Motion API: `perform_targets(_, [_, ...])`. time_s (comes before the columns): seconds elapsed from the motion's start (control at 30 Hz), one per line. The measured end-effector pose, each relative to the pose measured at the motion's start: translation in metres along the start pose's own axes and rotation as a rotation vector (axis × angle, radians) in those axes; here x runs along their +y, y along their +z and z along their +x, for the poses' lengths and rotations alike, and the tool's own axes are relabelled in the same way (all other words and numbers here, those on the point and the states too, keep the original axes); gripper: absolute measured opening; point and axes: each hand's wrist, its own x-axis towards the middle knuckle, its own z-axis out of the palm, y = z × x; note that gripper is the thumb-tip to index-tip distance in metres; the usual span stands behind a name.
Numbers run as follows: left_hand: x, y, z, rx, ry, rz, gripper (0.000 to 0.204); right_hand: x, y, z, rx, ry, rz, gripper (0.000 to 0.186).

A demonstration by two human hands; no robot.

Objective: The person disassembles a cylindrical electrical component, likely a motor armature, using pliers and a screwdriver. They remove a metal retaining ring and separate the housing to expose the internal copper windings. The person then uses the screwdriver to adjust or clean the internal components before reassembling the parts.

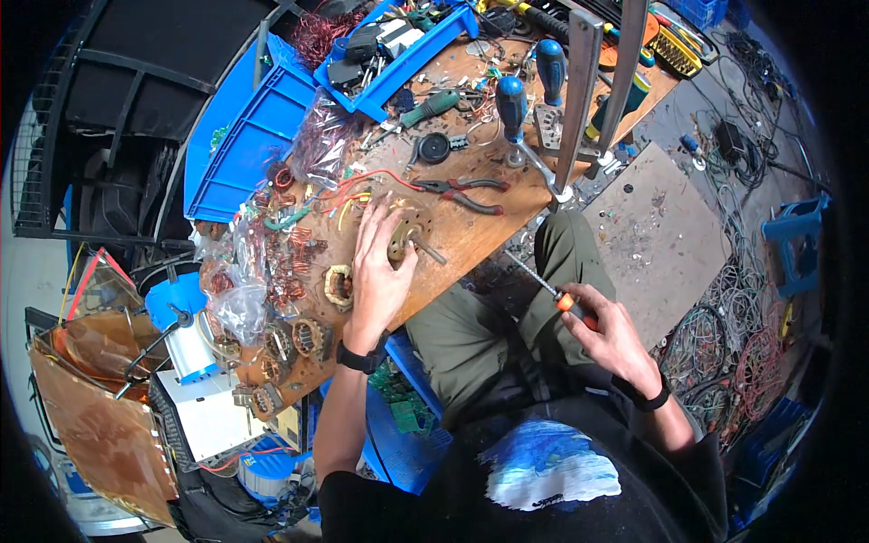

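My left hand [378, 271] lies on the wooden workbench [480, 231], fingers spread over a round brass-coloured motor stator [405, 237] and holding it down. My right hand [611, 330] is off the bench above my lap, closed around the orange handle of a thin screwdriver [543, 288] whose shaft points up-left toward the bench edge. Red-handled pliers [466, 192] lie just beyond the stator. Another small wound stator [339, 286] sits left of my left wrist.
Several copper coils and stators [290, 335] and plastic bags crowd the bench's left end. Blue bins [398, 54] with parts stand at the back. Blue-handled screwdrivers [513, 104] stand upright near a metal bracket [579, 90]. Tangled wires [733, 335] cover the floor to the right.
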Motion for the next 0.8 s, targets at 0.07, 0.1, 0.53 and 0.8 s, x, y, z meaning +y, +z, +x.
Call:
perform_targets(0.07, [-0.001,-0.006,0.0,-0.055,0.029,-0.02,0.045,-0.002,-0.002,-0.002,0.001,0.017,0.001,0.043])
perform_targets(0.1, [-0.004,-0.01,-0.002,-0.083,0.037,0.003,0.044,-0.001,-0.001,-0.001,0.005,0.007,0.012,0.043])
perform_targets(0.53, [0.027,0.002,-0.042,0.144,-0.162,0.0,0.076,-0.006,0.005,0.0,-0.024,0.02,0.006,0.044])
perform_targets(0.8, [0.032,-0.005,-0.039,0.125,-0.182,-0.053,0.084,0.007,0.014,0.001,0.02,-0.035,0.01,0.044])
